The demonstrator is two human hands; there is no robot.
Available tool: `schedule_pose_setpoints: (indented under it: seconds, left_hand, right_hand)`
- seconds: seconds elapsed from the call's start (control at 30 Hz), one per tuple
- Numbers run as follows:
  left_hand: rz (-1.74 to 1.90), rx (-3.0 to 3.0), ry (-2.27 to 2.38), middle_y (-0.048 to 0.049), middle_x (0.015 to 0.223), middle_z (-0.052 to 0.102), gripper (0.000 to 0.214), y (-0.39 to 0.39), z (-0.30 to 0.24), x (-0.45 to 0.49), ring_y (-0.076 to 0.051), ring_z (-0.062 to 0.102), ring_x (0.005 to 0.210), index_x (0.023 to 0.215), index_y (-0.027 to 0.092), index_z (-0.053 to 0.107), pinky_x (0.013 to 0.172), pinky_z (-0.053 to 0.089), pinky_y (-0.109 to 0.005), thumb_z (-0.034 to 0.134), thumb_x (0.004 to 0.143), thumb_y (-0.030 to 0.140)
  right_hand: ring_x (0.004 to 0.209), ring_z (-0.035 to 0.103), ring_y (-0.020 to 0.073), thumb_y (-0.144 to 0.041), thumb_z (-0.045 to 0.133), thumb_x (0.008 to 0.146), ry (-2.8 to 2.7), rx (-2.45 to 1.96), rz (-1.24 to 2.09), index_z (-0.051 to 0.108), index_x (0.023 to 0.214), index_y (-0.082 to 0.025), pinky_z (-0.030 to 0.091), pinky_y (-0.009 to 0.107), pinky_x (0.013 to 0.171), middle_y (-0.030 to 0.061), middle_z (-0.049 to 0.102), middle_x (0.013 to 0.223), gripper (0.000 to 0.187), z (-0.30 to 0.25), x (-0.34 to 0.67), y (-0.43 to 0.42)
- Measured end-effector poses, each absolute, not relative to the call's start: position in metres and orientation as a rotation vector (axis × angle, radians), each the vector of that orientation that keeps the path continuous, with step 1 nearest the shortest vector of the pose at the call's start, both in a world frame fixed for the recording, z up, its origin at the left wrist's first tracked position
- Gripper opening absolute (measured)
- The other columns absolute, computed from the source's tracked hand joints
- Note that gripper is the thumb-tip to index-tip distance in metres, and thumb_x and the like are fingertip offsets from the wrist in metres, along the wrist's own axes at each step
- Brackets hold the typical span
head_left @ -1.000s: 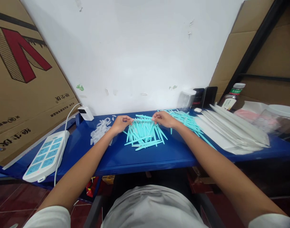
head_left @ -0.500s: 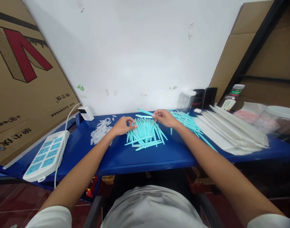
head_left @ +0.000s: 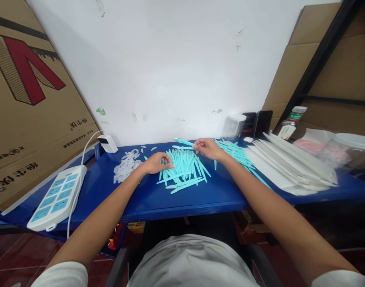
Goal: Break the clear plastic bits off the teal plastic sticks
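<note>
My right hand [head_left: 206,148] is closed, its thumb and fingertips pinching a few thin turquoise eyebrow razors [head_left: 184,142] that point left above a pile. That pile of turquoise razors [head_left: 185,165] lies mid-table, most lengthwise, some crosswise at its front. At its left edge, my left hand [head_left: 158,162] rests with curved fingers and a gap between thumb and forefinger. A small turquoise tip shows just behind the left hand; whether the hand touches it is hidden. Left of that hand lies a heap of small translucent caps [head_left: 127,167]. More turquoise razors [head_left: 237,153] lie beyond my right wrist.
A white power strip [head_left: 58,197] with a cable and a small white device [head_left: 108,143] are at the left. White envelopes [head_left: 298,167], a clear jar [head_left: 234,125], dark phone-like slabs [head_left: 263,122] and a bottle [head_left: 290,123] stand right. A wall closes off the back.
My left hand has shifted slightly down toward me. A loose translucent cap and a turquoise tip now show behind it. My right hand stays nearly in place with the razors.
</note>
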State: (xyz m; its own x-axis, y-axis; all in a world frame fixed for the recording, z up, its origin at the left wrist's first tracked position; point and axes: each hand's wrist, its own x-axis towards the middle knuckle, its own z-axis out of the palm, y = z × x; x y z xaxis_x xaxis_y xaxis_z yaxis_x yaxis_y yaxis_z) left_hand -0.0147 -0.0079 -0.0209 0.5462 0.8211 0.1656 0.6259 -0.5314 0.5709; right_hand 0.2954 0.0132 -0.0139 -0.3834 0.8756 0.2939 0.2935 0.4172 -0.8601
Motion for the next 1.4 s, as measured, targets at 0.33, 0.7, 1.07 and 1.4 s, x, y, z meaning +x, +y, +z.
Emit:
schedule_pose_setpoints:
  seconds: [0.33, 0.7, 1.07, 1.4]
  left_hand:
    - [0.998, 2.065, 1.246, -0.0048, 0.074, 0.069, 0.05, -0.005, -0.013, -0.015, -0.013, 0.047, 0.059, 0.085, 0.016, 0.079, 0.055, 0.033, -0.027, 0.072, 0.08, 0.065]
    - [1.221, 1.522, 1.209, -0.0126, 0.111, 0.079, 0.059, -0.009, -0.01, -0.011, -0.005, 0.033, 0.049, 0.114, 0.019, 0.082, 0.045, 0.018, -0.026, 0.084, 0.072, 0.06]
    - [1.297, 1.642, 1.193, -0.0151, 0.109, 0.079, 0.059, -0.012, -0.008, -0.008, -0.023, 0.071, 0.084, 0.109, 0.014, 0.082, 0.068, 0.053, -0.03, 0.089, 0.068, 0.055]
    - [1.31, 1.59, 1.196, -0.0159, 0.106, 0.08, 0.053, -0.015, -0.005, -0.007, -0.021, 0.071, 0.082, 0.105, 0.014, 0.083, 0.065, 0.053, -0.027, 0.091, 0.067, 0.05]
  right_hand:
    - [0.053, 0.046, 0.0106, -0.067, 0.064, 0.086, -1.906, -0.964, 0.934, 0.063, 0.084, -0.017, 0.036, 0.025, 0.051, 0.0044, 0.067, 0.072, 0.05, -0.009, 0.295, 0.007]
    - [0.054, 0.047, 0.0107, -0.067, 0.061, 0.089, -1.932, -0.966, 0.916, 0.064, 0.083, -0.017, 0.036, 0.024, 0.051, 0.005, 0.066, 0.074, 0.051, -0.012, 0.295, 0.01]
    - [0.053, 0.047, 0.0111, -0.065, 0.066, 0.086, -1.944, -0.975, 0.938, 0.067, 0.083, -0.017, 0.037, 0.026, 0.051, 0.0044, 0.066, 0.07, 0.049, -0.011, 0.295, 0.008]
    - [0.053, 0.047, 0.0112, -0.067, 0.065, 0.086, -1.95, -0.971, 0.9, 0.068, 0.083, -0.016, 0.037, 0.026, 0.051, 0.0046, 0.067, 0.071, 0.051, -0.01, 0.296, 0.007]
